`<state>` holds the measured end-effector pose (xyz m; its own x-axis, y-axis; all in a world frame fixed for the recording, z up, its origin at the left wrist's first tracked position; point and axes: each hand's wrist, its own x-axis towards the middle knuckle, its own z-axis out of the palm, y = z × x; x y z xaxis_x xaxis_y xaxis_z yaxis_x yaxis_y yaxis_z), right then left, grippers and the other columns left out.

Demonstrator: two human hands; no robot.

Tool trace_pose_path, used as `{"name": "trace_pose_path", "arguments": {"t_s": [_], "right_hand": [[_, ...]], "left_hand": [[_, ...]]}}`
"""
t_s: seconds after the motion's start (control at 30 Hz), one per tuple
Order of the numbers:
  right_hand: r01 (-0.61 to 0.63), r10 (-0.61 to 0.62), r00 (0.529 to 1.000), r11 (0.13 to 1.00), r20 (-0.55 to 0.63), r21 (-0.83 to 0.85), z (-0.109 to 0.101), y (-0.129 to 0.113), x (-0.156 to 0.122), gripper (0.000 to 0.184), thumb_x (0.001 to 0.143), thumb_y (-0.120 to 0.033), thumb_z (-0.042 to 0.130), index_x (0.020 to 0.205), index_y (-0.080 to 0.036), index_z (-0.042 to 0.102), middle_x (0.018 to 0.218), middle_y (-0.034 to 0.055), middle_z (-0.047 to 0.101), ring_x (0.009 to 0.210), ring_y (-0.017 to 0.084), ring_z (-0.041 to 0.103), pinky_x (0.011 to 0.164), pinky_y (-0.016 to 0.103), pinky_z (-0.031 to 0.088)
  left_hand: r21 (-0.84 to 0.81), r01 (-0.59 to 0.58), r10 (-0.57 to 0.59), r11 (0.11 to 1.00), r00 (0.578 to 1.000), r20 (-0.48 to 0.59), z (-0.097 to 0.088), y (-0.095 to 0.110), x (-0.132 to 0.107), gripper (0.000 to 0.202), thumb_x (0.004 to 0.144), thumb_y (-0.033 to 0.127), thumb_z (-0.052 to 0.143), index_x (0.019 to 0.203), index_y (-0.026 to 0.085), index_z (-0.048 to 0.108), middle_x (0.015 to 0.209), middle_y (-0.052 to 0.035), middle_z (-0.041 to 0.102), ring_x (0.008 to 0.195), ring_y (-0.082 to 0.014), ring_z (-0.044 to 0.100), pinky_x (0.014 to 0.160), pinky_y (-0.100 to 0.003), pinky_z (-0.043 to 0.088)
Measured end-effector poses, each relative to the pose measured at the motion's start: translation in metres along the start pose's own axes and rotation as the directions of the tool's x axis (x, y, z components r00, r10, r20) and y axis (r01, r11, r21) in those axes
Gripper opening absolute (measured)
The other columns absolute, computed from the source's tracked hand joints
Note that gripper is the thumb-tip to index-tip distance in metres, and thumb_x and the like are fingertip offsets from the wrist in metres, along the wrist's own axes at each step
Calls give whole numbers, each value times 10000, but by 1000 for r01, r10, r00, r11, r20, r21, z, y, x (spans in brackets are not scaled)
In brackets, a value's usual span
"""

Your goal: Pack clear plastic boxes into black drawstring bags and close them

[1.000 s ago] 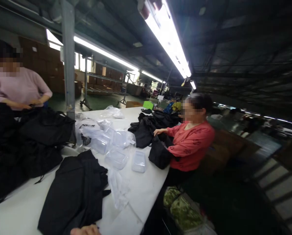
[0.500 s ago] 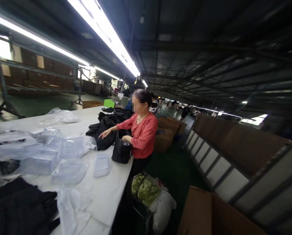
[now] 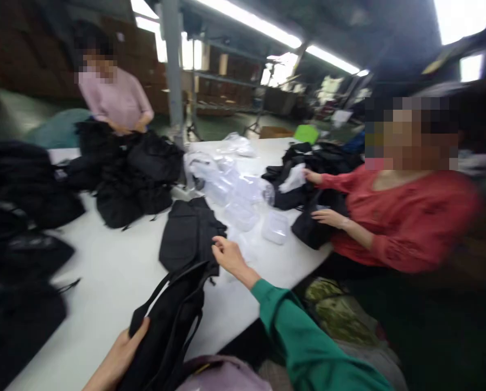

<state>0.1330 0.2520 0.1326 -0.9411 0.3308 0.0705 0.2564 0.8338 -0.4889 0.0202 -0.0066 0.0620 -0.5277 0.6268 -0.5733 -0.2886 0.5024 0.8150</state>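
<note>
My left hand (image 3: 122,347) grips a black fabric bag (image 3: 171,317) by its edge, thumb on top, low in the view. Straps and a pale strip show on the bag, which stands tilted over the table's near side. My right hand (image 3: 229,256), in a green sleeve, reaches forward with fingers loosely bent and thumb apart. It is at the right edge of a second black bag (image 3: 181,231) lying flat on the table; whether it touches that bag I cannot tell. Nothing shows between its fingers.
Clear plastic boxes (image 3: 243,212) and film lie mid-table. Piles of black bags (image 3: 140,174) fill the left and far side. At right a co-worker in red (image 3: 409,233) handles black bags and white film; another in pink (image 3: 116,103) stands behind the far pile.
My view has swung left and down. Both my hands and the held black bag now show. The co-worker in red now has white film in one hand.
</note>
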Motion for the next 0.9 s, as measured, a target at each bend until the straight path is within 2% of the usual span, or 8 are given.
{"name": "trace_pose_path", "arguments": {"t_s": [0.07, 0.2, 0.33, 0.47, 0.57, 0.67, 0.77, 0.9], "right_hand": [[232, -232, 962, 973, 141, 23, 24, -3, 21, 499, 846, -138, 543, 1336, -190, 468, 1320, 133, 526, 1214, 262, 500, 1031, 499, 402], [610, -558, 761, 789, 330, -71, 55, -15, 17, 679, 752, -110, 579, 1396, -218, 393, 1434, 156, 421, 1368, 335, 297, 1100, 659, 111], [589, -463, 753, 791, 468, -166, 81, -14, -15, 223, 838, -128, 526, 1052, -144, 588, 927, 109, 638, 922, 238, 576, 931, 444, 390], [748, -596, 563, 662, 572, -47, 97, -7, -47, 108, 881, -114, 486, 859, -153, 584, 759, 47, 588, 711, 182, 515, 719, 334, 391], [673, -550, 650, 737, 524, -61, 94, -12, -45, 86, 857, -114, 523, 846, -166, 591, 839, 59, 582, 797, 195, 506, 745, 336, 370], [571, -461, 738, 816, 493, -92, 83, -22, -26, 159, 777, -109, 598, 920, -180, 606, 927, 68, 594, 889, 209, 515, 893, 383, 346], [602, -504, 722, 795, 474, -72, 73, -32, -15, 227, 777, -172, 633, 1000, -186, 598, 920, 47, 627, 896, 200, 543, 1017, 434, 277], [689, -587, 642, 723, 493, -36, 71, -35, -16, 204, 815, -224, 641, 1013, -189, 604, 833, 25, 649, 785, 181, 571, 870, 377, 413]], "left_hand": [[-31, -9, 8, 999, 999, -33, -18, -9, -7, 564, 790, 662, 573, 927, 125, 679, 771, -66, 699, 783, -266, 640, 710, -361, 533], [100, -160, 164, 982, 986, -32, -25, -5, 3, 537, 773, 626, 583, 868, 109, 692, 683, -54, 679, 688, -248, 606, 631, -322, 501], [479, -167, 294, 862, 934, -203, -46, 3, 22, 419, 873, 470, 448, 827, 131, 690, 687, -53, 674, 709, -239, 619, 651, -292, 504], [629, -8, 291, 778, 891, -349, -100, 15, 49, 259, 861, 256, 441, 904, 167, 681, 800, -81, 698, 819, -233, 633, 785, -289, 487], [682, 53, 265, 729, 897, -353, -122, 38, 55, 240, 801, 171, 513, 979, 159, 674, 945, -117, 697, 864, -232, 628, 853, -313, 471], [770, -18, 400, 637, 863, -310, -101, 75, 30, 445, 769, 203, 590, 1213, 170, 595, 1264, -154, 573, 1100, -306, 549, 979, -423, 414], [744, -317, 560, 588, 823, -91, -51, 93, -9, 443, 856, 290, 538, 1295, 228, 532, 1300, -93, 556, 1181, -275, 515, 1027, -380, 397], [612, -356, 271, 707, 935, 231, 2, 53, -7, 324, 914, 228, 403, 1088, 239, 677, 1071, -42, 696, 1006, -214, 642, 910, -290, 482]]}}
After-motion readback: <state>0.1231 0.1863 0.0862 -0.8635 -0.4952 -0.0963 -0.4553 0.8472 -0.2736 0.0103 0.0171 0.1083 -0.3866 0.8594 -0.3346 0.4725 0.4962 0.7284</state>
